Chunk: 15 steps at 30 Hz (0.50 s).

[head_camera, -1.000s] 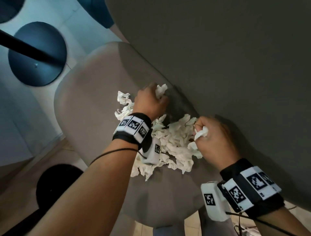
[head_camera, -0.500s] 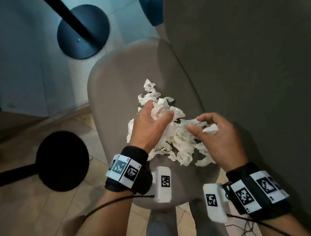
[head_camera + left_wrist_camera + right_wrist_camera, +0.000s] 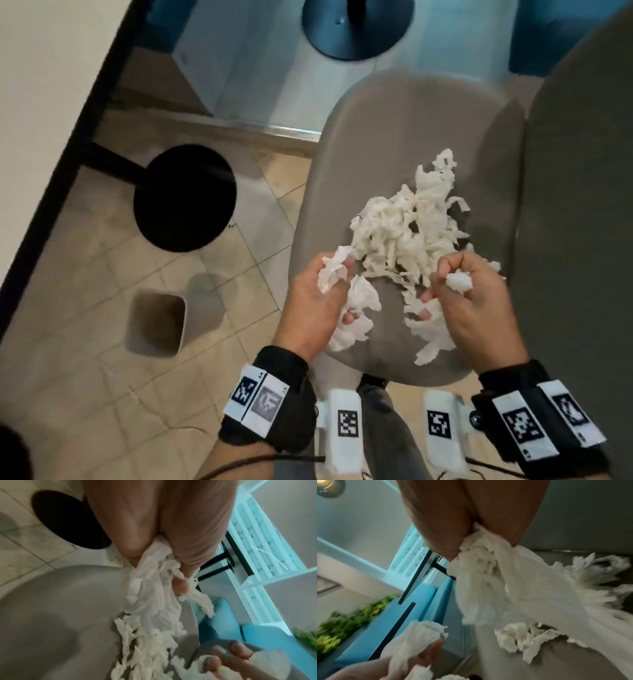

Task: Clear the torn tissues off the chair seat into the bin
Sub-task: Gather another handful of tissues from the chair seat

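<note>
A heap of torn white tissues (image 3: 407, 222) lies on the grey chair seat (image 3: 394, 113). My left hand (image 3: 322, 291) grips a bunch of torn tissues (image 3: 154, 588) at the seat's near left edge, strips hanging from the fist. My right hand (image 3: 469, 294) grips another wad of tissues (image 3: 488, 574) at the near right of the heap, with strips trailing down to the seat. The small grey bin (image 3: 156, 322) stands open on the floor left of the chair.
A black round table base (image 3: 185, 198) sits on the tiled floor beyond the bin. A table edge (image 3: 68, 144) runs along the left. The chair's backrest (image 3: 579, 240) rises on the right. A dark blue round base (image 3: 356, 24) lies further off.
Both hands have closed on tissue bunches and drawn back toward the seat's near edge. The view has swung left, and the bin now shows on the floor.
</note>
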Tool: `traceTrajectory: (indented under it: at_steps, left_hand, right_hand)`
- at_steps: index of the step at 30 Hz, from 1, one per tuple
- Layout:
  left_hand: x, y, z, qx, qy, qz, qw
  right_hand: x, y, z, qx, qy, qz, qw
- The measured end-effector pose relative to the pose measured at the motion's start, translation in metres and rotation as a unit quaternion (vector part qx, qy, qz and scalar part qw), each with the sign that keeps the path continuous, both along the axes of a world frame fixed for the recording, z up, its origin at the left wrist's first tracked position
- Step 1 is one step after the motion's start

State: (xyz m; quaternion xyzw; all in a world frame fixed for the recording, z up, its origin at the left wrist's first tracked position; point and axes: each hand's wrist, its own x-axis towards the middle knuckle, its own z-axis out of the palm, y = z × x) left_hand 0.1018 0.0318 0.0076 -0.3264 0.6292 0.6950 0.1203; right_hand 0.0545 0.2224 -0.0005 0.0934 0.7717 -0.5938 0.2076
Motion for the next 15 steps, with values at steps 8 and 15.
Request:
traceTrajectory:
  at_steps: [8, 15]
  left_hand:
    - [0.109, -0.082, 0.003, -0.012, -0.020, 0.146, 0.989]
    - [0.229, -0.160, -0.005, -0.049, -0.073, 0.206, 0.975]
  right_hand:
    - [0.019, -0.126, 0.015, 0.036, 0.019, 0.152, 0.988]
    - [0.109, -0.253, 0.003, 0.126, 0.005, 0.371, 0.920]
